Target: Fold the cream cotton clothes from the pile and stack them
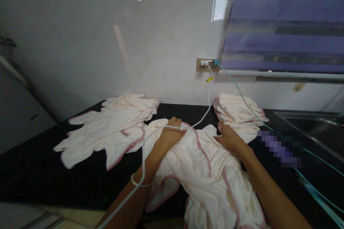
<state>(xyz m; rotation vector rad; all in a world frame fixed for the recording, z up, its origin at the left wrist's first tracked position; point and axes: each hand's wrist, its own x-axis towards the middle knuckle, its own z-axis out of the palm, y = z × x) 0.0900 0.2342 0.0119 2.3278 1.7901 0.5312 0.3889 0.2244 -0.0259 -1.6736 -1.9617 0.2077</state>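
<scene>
left hand (172,130) grips garment (204,171) | right hand (228,137) flat on it | 2 piles | 2 cables

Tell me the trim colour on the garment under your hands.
Pink trim on the cream garment; head view.

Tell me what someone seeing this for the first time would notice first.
Most striking is the pale pink-trimmed garment spread across the black counter, with the left hand gripping its top edge and the right hand pressing it flat. Similar garments lie spread at left and stacked behind. A white cable runs from the wall socket over the left arm.
</scene>
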